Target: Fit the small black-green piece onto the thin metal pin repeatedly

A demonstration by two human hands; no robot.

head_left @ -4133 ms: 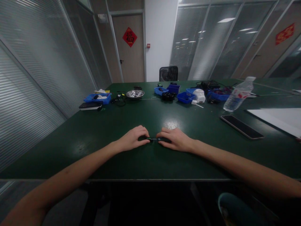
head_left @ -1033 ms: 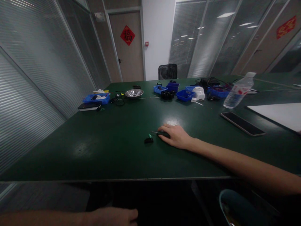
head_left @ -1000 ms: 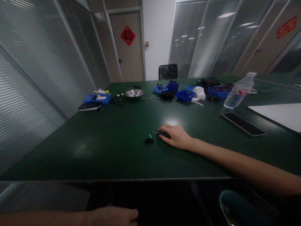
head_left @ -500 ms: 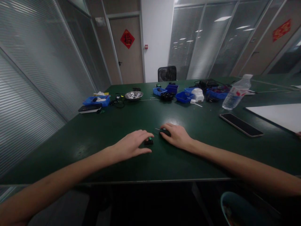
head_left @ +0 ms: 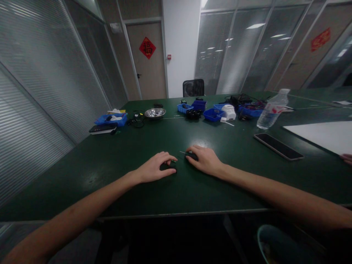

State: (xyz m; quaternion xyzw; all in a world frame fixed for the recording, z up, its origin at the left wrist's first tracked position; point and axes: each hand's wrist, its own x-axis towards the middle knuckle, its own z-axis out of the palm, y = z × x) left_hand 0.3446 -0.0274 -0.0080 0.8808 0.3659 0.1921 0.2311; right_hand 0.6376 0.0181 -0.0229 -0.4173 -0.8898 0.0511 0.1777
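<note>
To the left of the phone [head_left: 278, 146], on the green surface [head_left: 170, 198], the right hand [head_left: 189, 156] was holding a dark-handled tool [head_left: 191, 156]. Farther left from the phone, the left hand [head_left: 176, 166] was curved around a small black-and-green part [head_left: 173, 161], mostly covered; I could not tell whether it gripped this. The bottle [head_left: 272, 112] was just behind the phone, and the white sheet [head_left: 324, 135] lay to its right.

One screwdriver [head_left: 192, 156], one phone [head_left: 278, 146], one bottle [head_left: 272, 110]

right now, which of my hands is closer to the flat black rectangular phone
Right. Your right hand is apart from the phone, on its left; your left hand is farther left.
</note>
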